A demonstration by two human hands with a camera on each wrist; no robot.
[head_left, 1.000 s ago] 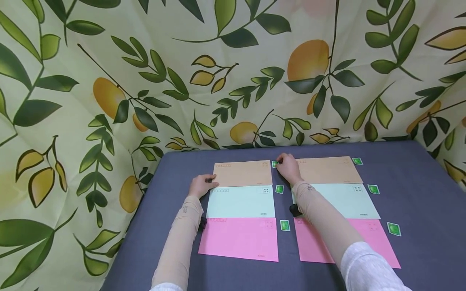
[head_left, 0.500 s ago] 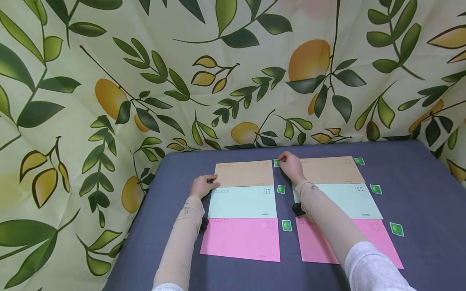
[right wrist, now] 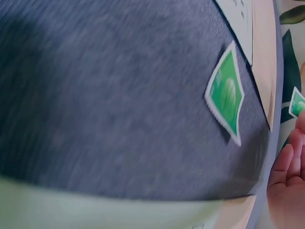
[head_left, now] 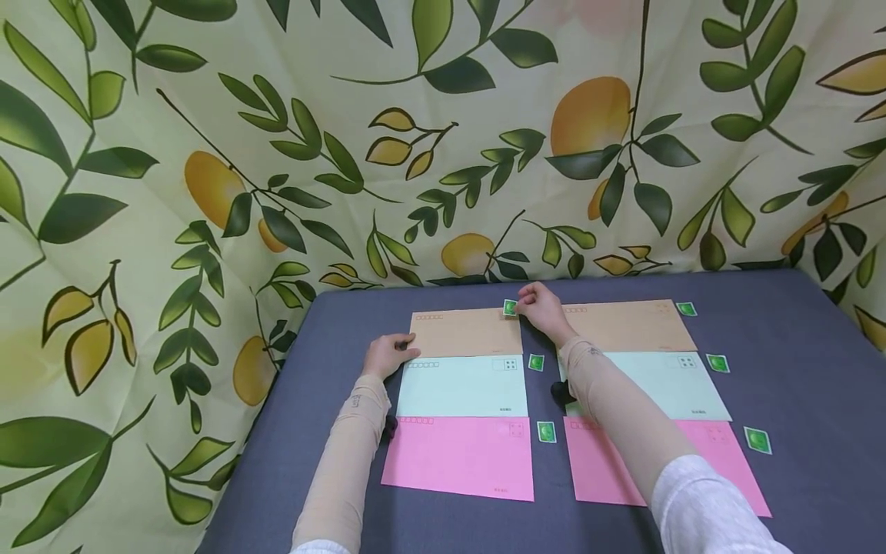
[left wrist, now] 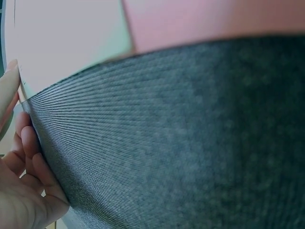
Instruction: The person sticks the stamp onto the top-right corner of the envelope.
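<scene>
My right hand (head_left: 543,309) pinches a green postage stamp (head_left: 509,308) by its right side. The stamp is over the top right corner of the left brown envelope (head_left: 464,334); I cannot tell whether it touches the paper. In the right wrist view the held stamp (right wrist: 298,103) shows its white perforated border above the fingertips. My left hand (head_left: 385,356) rests at that envelope's left edge, the thumb lying on the paper near its lower left corner. Its other fingers are loosely bent in the left wrist view, beside the dark cloth.
Below it lie a pale blue envelope (head_left: 461,387) and a pink one (head_left: 458,459). A second column has brown (head_left: 630,326), pale blue (head_left: 664,385) and pink (head_left: 734,469) envelopes. Loose stamps lie beside the columns, such as one stamp (head_left: 546,432). A leaf-patterned curtain (head_left: 388,69) hangs behind.
My right hand has lifted the top stamp from the cloth between the columns and moved it left over the brown envelope's corner. The left hand has stayed in place.
</scene>
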